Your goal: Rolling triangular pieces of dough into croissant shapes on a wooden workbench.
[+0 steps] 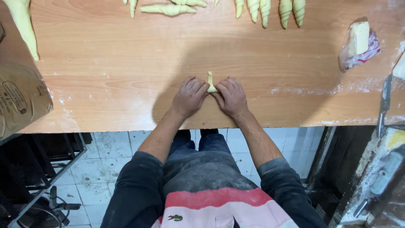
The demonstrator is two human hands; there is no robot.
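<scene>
Both hands down flat near the front edge of the wooden table (109, 76) — left hand (189, 96) and right hand (230, 97) side by side, fingers pressing a small dough piece (210, 82) between them, its narrow tip poking out beyond the fingertips. Along the back edge, a row of rolled dough shapes (270, 10) — and a wrapped butter block (359, 42) towards the right edge.
</scene>
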